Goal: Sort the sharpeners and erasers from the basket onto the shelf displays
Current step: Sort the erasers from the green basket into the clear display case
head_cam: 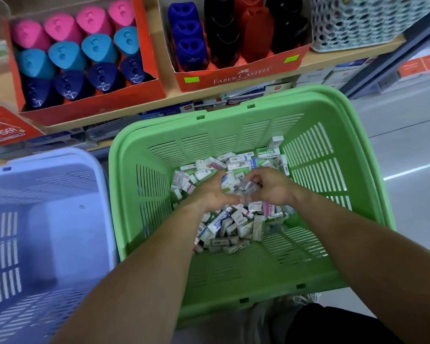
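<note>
As the left hand rests among erasers in the basket, its grip is unclear. The right hand pinches a clear packet.

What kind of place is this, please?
Probably a stationery shop: red cardboard Faber-Castell display boxes of plastic sharpeners stand on a wooden shelf, and a green plastic basket holds small boxed erasers.

A lavender slotted basket sits at near left. A pale lattice basket stands far right. Stacked boxes lie beside grey floor.
</note>
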Tool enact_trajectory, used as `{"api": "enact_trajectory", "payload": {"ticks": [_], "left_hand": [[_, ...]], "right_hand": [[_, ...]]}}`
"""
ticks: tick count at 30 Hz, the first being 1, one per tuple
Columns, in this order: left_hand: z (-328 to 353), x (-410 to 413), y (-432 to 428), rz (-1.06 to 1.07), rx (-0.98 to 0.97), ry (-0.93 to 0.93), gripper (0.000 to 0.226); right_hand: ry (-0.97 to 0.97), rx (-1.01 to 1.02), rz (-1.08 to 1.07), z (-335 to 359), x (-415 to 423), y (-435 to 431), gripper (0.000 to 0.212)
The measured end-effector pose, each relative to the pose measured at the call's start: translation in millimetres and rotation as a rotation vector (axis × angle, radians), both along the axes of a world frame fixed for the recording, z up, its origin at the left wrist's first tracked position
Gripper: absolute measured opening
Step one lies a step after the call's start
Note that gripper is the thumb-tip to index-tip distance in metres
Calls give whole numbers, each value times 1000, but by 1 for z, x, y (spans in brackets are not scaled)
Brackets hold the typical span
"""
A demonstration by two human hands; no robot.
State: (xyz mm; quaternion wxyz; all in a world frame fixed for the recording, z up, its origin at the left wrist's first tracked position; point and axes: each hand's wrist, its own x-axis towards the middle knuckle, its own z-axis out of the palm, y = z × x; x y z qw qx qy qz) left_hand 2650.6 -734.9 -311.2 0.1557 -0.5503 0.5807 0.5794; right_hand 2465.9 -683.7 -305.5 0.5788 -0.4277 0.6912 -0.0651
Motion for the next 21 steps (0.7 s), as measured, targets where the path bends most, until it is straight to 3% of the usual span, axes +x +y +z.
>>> {"api": "enact_trajectory", "payload": {"ticks": [4, 8, 14, 18, 21], "left_hand": [[1, 0, -1, -64, -10, -44, 112], [5, -2, 4, -112, -123, -57, 103], [32, 0, -7, 218, -134, 96, 80], [68, 3, -8, 613, 63, 352, 75], [102, 7, -3, 760, 189, 533, 49]], "right_hand": [[-11, -73, -193, 10, -8, -7, 34], [64, -122, -269, 18, -7, -14, 62], [-22, -195, -335, 50, 7, -18, 59], [-93, -233, -475, 81, 16, -11, 58], [-207, -257, -590, 112, 24, -1, 53]]}}
